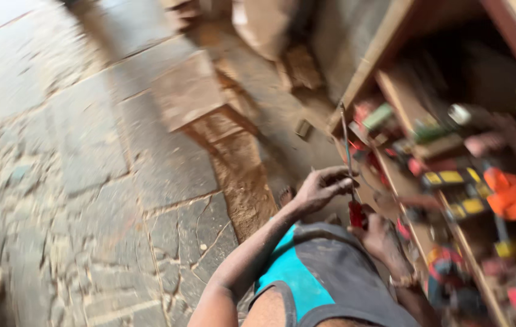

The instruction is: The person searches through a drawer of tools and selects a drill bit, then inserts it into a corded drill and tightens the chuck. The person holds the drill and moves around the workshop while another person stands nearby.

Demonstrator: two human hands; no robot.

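Note:
The view is blurred by motion. A long thin metal tool with a red handle stands nearly upright in front of an open wooden shelf. My left hand reaches out from the lower middle and its fingers close around the shaft just above the handle. My right hand sits just below and to the right, gripping the red handle from underneath; a band shows at its wrist. My knee in grey and teal shorts lies under both hands.
The wooden shelf unit at the right is crowded with tools, among them an orange object and yellow-and-black items. Stone paving covers the left. A wooden block and sawdust lie beside the shelf.

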